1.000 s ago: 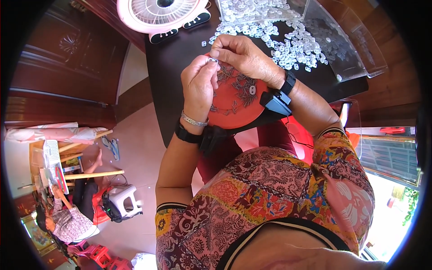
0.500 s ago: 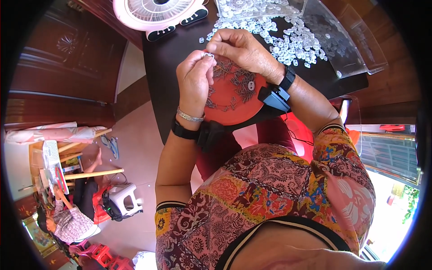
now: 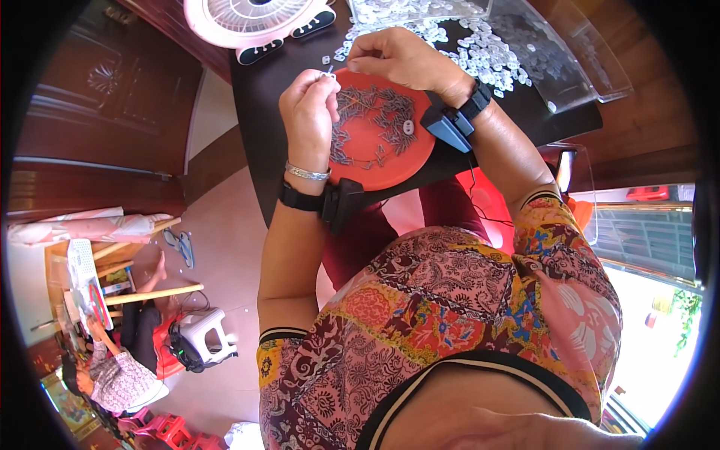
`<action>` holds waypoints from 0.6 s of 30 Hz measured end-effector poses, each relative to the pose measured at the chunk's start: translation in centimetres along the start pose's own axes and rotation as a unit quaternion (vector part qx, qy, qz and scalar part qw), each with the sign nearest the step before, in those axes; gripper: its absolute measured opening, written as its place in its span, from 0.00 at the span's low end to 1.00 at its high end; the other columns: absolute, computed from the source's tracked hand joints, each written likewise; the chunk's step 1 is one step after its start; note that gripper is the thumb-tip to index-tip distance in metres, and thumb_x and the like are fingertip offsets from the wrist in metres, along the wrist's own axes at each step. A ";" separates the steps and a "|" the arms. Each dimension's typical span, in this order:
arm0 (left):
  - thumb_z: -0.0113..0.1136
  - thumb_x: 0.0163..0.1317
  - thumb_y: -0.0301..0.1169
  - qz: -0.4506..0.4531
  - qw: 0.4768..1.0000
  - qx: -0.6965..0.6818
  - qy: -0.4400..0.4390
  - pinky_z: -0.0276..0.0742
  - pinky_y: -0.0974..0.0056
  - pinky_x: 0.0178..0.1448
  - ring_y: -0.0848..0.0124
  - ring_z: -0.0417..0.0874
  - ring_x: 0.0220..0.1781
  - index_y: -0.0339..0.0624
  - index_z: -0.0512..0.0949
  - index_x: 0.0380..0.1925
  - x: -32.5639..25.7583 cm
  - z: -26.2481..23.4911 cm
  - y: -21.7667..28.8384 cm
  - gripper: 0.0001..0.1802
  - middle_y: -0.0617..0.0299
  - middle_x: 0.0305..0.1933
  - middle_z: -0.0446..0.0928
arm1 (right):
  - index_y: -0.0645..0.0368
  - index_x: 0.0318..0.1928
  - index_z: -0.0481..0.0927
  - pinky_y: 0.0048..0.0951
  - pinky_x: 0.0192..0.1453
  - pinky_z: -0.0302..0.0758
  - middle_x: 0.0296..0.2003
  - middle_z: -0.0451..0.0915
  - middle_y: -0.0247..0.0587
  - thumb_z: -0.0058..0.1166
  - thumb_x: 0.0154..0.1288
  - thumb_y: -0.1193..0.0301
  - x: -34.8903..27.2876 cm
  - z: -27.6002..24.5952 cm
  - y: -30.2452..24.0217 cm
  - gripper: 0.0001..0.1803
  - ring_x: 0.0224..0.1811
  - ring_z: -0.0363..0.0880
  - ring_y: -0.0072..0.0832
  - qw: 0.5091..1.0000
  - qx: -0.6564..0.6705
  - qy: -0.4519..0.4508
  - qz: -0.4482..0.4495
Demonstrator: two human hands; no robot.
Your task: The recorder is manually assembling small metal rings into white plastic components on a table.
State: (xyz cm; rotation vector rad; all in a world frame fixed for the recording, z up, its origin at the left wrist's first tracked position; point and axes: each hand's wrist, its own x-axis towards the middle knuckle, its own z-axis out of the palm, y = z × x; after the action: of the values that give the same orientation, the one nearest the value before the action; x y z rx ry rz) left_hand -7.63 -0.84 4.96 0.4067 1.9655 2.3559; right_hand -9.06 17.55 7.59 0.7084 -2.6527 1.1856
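Note:
A small white plastic piece [image 3: 327,75] is pinched between the thumb and forefinger of my left hand [image 3: 309,112], and a thin grey pin sticks up from it. My right hand [image 3: 405,64] is just to the right, apart from the left. Its thumb and forefinger are brought together; whatever is between them is too small to make out. Below both hands lies a round orange-red tray [image 3: 375,172] on the dark table. Many small grey metal pins [image 3: 390,112] are scattered in it, along with one white two-holed piece [image 3: 408,127].
Loose white pieces [image 3: 487,60] are heaped behind my right hand, beside a clear plastic box [image 3: 480,9]. A pink fan [image 3: 255,22] stands at the back left. Clear plastic panels [image 3: 585,67] edge the right side. Another person [image 3: 120,375] sits at far left near a white stool [image 3: 206,337].
My hands have drawn apart; the right one has come away from the white piece. A grey pin now shows upright in it. The whole view has shifted slightly.

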 end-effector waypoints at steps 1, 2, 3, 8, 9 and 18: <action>0.50 0.60 0.30 -0.001 1.000 0.005 0.002 0.54 0.76 0.19 0.81 0.66 0.14 0.39 0.75 0.22 0.1 0.1 -0.1 0.10 0.69 0.16 0.69 | 0.59 0.36 0.81 0.30 0.37 0.74 0.27 0.80 0.46 0.56 0.57 0.67 -0.2 -0.4 -0.8 0.10 0.29 0.79 0.36 0.999 -0.042 0.016 0.002; 0.51 0.60 0.30 -0.002 1.000 0.003 0.002 0.55 0.76 0.18 0.81 0.67 0.14 0.39 0.75 0.22 0.2 0.0 -0.2 0.10 0.68 0.16 0.69 | 0.59 0.36 0.81 0.30 0.37 0.74 0.27 0.80 0.46 0.56 0.57 0.66 -0.3 -0.7 -1.1 0.10 0.29 0.79 0.37 0.998 -0.064 0.016 -0.022; 0.51 0.60 0.30 -0.002 1.000 -0.005 0.003 0.55 0.76 0.18 0.81 0.67 0.14 0.39 0.75 0.23 0.3 0.0 -0.3 0.10 0.68 0.16 0.69 | 0.59 0.36 0.81 0.31 0.37 0.74 0.27 0.80 0.46 0.57 0.57 0.66 -0.5 -1.0 -1.4 0.10 0.29 0.79 0.38 0.995 -0.087 0.016 -0.046; 0.51 0.60 0.29 0.002 1.000 -0.007 0.015 0.55 0.75 0.18 0.80 0.66 0.14 0.39 0.75 0.22 0.1 0.1 -0.6 0.10 0.68 0.16 0.69 | 0.59 0.34 0.81 0.35 0.38 0.74 0.29 0.78 0.43 0.56 0.52 0.71 -3.8 -2.4 -1.8 0.08 0.33 0.78 0.39 0.978 -0.139 -0.149 -0.053; 0.51 0.60 0.29 0.001 1.000 -0.009 0.016 0.55 0.75 0.18 0.80 0.66 0.14 0.39 0.75 0.22 0.1 0.1 -0.5 0.10 0.68 0.16 0.69 | 0.59 0.35 0.81 0.33 0.38 0.74 0.31 0.76 0.41 0.57 0.53 0.72 -4.6 -2.5 -1.9 0.08 0.33 0.77 0.36 0.970 -0.135 -0.196 -0.038; 0.52 0.58 0.27 -0.002 1.000 -0.013 -0.001 0.61 0.75 0.18 0.80 0.67 0.14 0.34 0.74 0.21 0.3 0.4 -0.6 0.09 0.65 0.17 0.69 | 0.58 0.33 0.79 0.41 0.42 0.73 0.32 0.76 0.42 0.55 0.52 0.68 -6.6 0.0 0.1 0.10 0.39 0.77 0.43 0.954 -0.235 -0.165 -0.090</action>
State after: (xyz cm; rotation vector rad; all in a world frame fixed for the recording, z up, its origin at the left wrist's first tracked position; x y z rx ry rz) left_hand -7.92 -0.31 4.50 0.4028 1.9301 2.3755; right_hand -3.29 19.96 5.44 1.0941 -2.8825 0.3829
